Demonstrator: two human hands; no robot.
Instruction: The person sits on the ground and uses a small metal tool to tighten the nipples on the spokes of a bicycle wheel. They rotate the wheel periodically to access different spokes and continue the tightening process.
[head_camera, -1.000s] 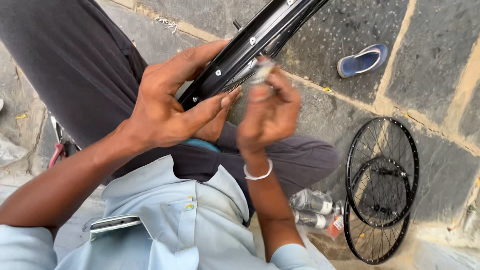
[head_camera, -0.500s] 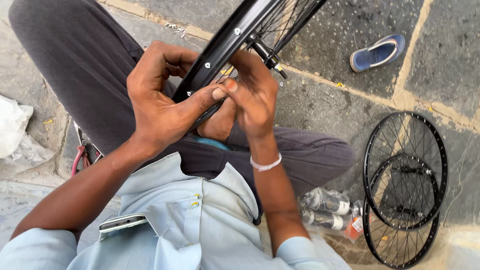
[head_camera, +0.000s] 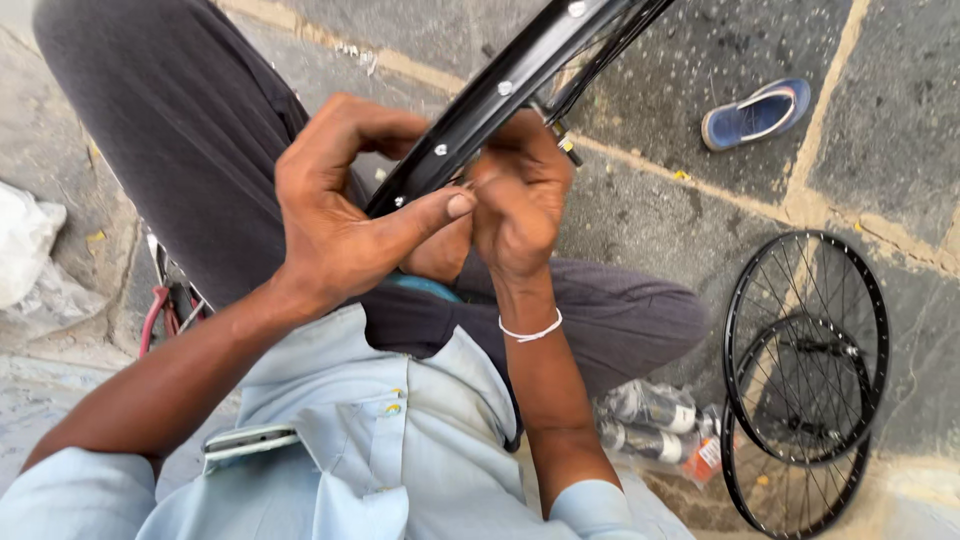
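Note:
A black bicycle wheel rim (head_camera: 520, 75) with small silver spoke nipples runs diagonally from my lap up to the top edge. My left hand (head_camera: 340, 215) wraps around the rim from the left, thumb laid along its lower end. My right hand (head_camera: 515, 205) is closed against the rim's underside, fingertips pinched on a small part that is hidden by the fingers. A white band circles my right wrist. I sit cross-legged in dark trousers and a light blue shirt.
Two black spoked wheels (head_camera: 805, 375) lie stacked on the stone paving at right. Clear bottles in plastic wrap (head_camera: 650, 420) sit beside my knee. A blue sandal (head_camera: 755, 112) lies at upper right. Red-handled pliers (head_camera: 160, 310) and a white bag (head_camera: 25, 245) are at left.
Both hands stay on the rim. My right hand has closed tighter under it, and my left thumb has slid along the rim's lower end. The view shifted slightly.

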